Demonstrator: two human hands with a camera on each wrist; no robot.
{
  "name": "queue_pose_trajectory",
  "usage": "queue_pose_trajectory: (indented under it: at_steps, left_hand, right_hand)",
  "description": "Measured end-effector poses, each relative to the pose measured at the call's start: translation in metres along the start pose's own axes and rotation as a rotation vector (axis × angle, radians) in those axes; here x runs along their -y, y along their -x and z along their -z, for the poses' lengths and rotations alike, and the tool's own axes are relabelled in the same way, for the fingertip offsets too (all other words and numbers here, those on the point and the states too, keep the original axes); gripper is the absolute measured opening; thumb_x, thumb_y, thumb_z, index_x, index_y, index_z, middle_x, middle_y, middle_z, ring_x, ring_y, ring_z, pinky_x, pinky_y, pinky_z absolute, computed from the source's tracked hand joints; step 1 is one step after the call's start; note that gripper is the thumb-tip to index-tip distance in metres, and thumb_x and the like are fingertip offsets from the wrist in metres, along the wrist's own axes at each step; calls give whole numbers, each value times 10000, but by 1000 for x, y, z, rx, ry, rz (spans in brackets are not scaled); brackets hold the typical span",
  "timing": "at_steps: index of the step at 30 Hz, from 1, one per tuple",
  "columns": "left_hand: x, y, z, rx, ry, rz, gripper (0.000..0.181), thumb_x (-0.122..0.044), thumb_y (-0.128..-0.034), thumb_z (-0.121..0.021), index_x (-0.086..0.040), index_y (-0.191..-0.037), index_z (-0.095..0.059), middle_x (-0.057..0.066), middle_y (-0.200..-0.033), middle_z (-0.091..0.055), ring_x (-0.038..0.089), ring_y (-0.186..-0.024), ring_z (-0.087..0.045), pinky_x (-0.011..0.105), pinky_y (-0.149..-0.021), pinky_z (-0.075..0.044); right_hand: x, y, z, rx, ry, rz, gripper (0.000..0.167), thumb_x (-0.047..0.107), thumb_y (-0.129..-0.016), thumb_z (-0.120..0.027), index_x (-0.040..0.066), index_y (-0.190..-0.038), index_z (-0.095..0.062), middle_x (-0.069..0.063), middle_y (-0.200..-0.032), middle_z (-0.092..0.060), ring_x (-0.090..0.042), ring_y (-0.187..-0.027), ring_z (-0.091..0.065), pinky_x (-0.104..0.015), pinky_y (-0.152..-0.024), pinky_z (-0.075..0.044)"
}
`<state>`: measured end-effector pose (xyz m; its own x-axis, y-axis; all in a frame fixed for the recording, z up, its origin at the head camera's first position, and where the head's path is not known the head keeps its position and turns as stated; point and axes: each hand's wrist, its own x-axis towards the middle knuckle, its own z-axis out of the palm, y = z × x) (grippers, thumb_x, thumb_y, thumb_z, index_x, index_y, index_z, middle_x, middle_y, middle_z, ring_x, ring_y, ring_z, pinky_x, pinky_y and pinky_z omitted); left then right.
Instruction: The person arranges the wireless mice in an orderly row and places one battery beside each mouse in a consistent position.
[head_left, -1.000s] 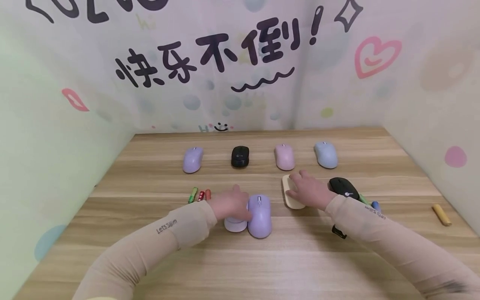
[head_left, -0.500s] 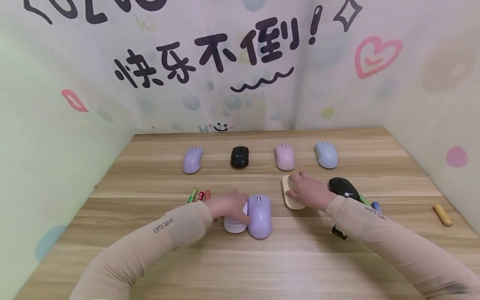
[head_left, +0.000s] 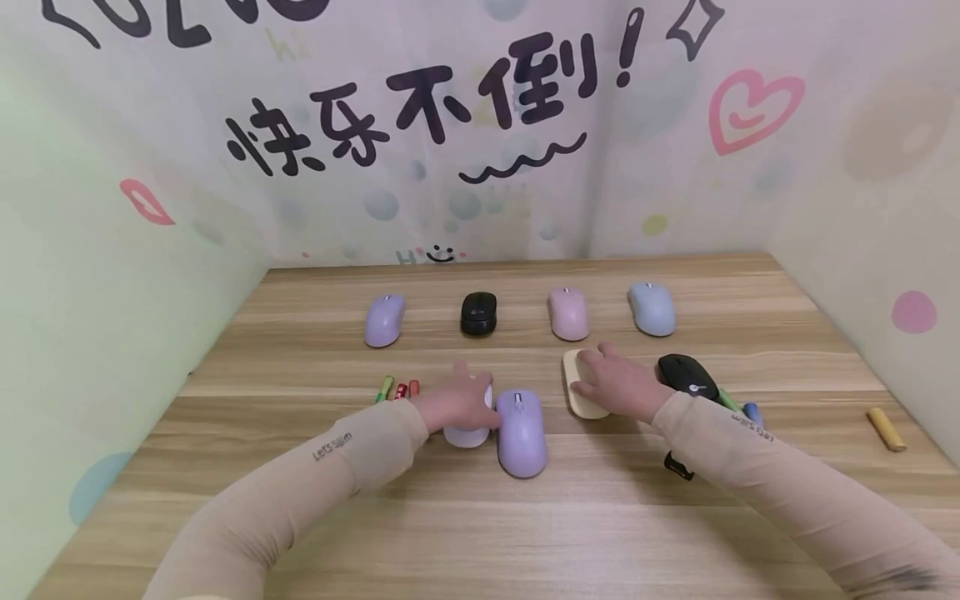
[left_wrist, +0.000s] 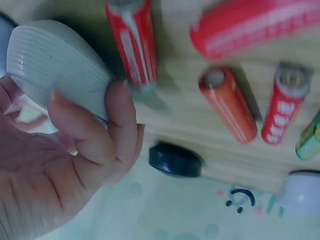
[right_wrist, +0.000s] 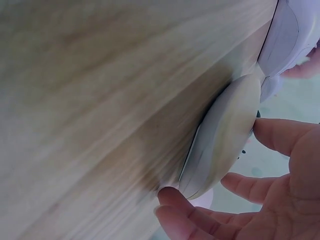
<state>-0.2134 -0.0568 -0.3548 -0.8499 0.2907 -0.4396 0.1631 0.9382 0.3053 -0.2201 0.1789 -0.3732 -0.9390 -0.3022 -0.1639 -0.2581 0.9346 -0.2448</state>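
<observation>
My left hand [head_left: 456,402] grips a white mouse [head_left: 467,437], just left of a purple mouse [head_left: 522,442]. In the left wrist view, the fingers [left_wrist: 82,135] curl along the side of the ribbed white mouse [left_wrist: 57,65]. A cream mouse [head_left: 579,387] lies under my right hand [head_left: 621,383]. From the right wrist, the thumb and fingers are seen spread around the cream mouse [right_wrist: 225,135], which rests on the table; the hand [right_wrist: 280,185] touches its edges.
Along the back stand a purple mouse [head_left: 385,320], a black mouse [head_left: 478,314], a pink mouse [head_left: 569,314] and a blue mouse [head_left: 652,309]. Another black mouse [head_left: 686,376] sits by the right forearm. Small batteries [left_wrist: 230,105] lie beyond the left hand; a yellow cylinder [head_left: 886,429] is far right.
My left hand and the white mouse have shifted slightly away from me and left, opening a small gap to the purple mouse's lower part. The right hand has stayed on the cream mouse.
</observation>
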Motion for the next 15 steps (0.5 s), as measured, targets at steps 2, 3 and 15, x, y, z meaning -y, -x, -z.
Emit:
queue_pose_trajectory:
  at_steps: [2,3,15]
  left_hand:
    - [2,-8,5,-21,-23,-9,693,-342,-792,-614,-108,-1393,-360,237,-1331,-305,292,-993,-496,394,-795,-480]
    - [3,-12,8,-28,-26,-8,702,-353,-793,-607,-116,-1401,-350,237,-1346,-309,295,-1025,-484,399,-821,-468]
    - [9,-53,19,-38,31,-5,687,-393,-813,-560,-172,-1422,-331,267,-1418,-189,346,-1164,-390,454,-931,-391]
  right_hand:
    - [0,0,0,4,-3,-6,577,349,-910,-521,-10,-1341,-388,-360,-1329,-314,-364,-810,-596,-451,-670,-499]
    - [1,0,1,5,-5,-7,576,349,-910,-521,-8,-1341,-388,-357,-1330,-314,-370,-825,-595,-455,-676,-499]
    - [5,4,0,-27,-14,29,547,308,-897,-550,-24,-1310,-417,-363,-1300,-343,-389,-872,-595,-455,-707,-501]
